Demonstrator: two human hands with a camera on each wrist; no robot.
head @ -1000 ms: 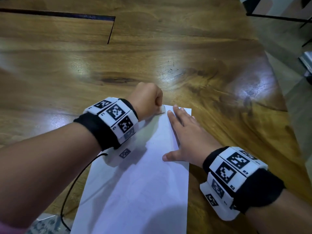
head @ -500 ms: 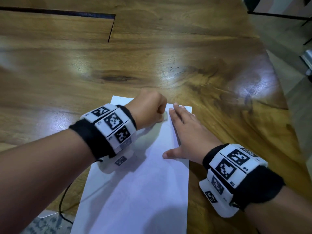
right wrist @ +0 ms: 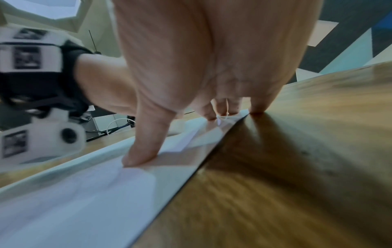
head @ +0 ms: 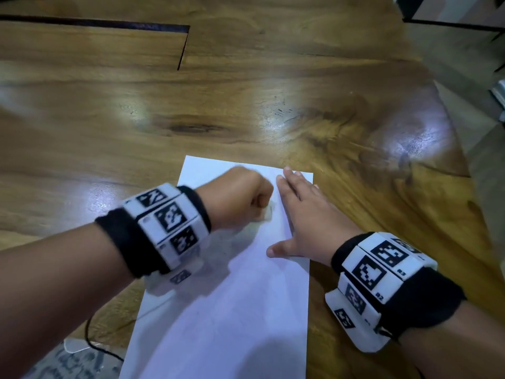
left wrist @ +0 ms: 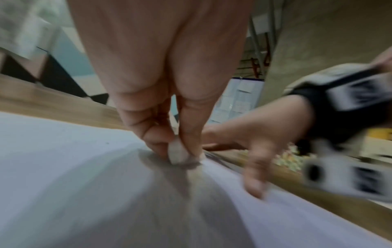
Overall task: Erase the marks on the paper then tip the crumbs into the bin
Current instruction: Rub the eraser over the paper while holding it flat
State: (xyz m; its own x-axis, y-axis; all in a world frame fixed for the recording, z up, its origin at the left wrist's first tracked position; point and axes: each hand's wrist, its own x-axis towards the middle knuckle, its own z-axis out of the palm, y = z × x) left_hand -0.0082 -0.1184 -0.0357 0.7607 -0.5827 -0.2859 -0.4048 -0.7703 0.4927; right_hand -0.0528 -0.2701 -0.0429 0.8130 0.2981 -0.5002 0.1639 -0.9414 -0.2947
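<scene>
A white sheet of paper [head: 232, 310] lies lengthwise on the wooden table [head: 246, 105]. My left hand [head: 240, 195] is curled in a fist near the sheet's far end and pinches a small white eraser [left wrist: 179, 153], whose tip presses on the paper [left wrist: 63, 167]. My right hand [head: 306, 220] lies flat with straight fingers along the sheet's right edge, thumb [right wrist: 140, 151] spread onto the paper [right wrist: 74, 201]. Faint grey smudges show on the sheet by the left wrist. No bin is in view.
Beyond the sheet, the table runs on with a dark seam [head: 180, 47] at the far left. Its right edge [head: 451, 132] drops to the floor. A black cable [head: 90, 332] trails off the near left side.
My left hand with the eraser has slid back toward me and slightly right along the paper's far end. The right hand has stayed pressed on the sheet.
</scene>
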